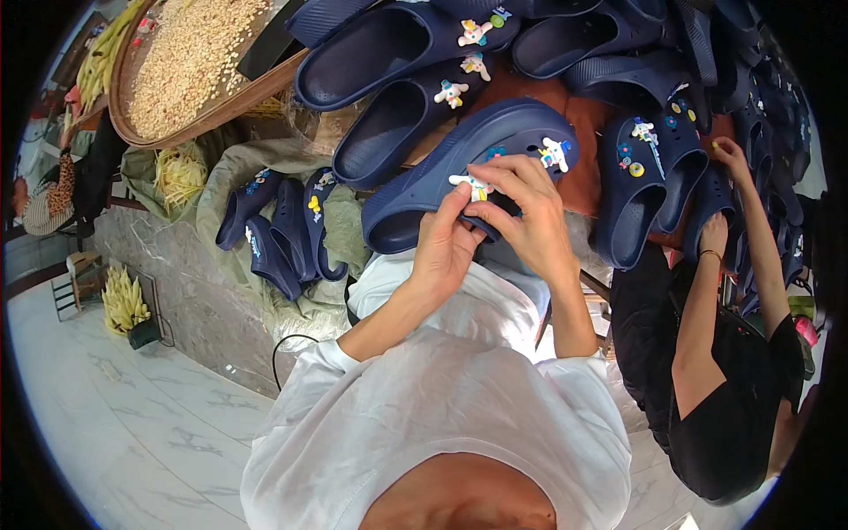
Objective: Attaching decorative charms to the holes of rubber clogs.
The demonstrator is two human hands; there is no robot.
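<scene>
White sleeves frame the work: left hand (pixel 444 250) pinches a small white charm (pixel 471 185) against the navy clog (pixel 459 168), steadied by the right hand (pixel 521 208), fingers curled over its strap. Rightward, a co-worker's hands (pixel 730 155) sort more clogs (pixel 649 172).

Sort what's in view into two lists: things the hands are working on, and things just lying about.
In hand:
- navy clog, gripped by left hand and right hand
- white figure charm, pinched at the fingertips

Lying about:
- other navy clogs
- round tray of grain
- clogs on cloth
</scene>
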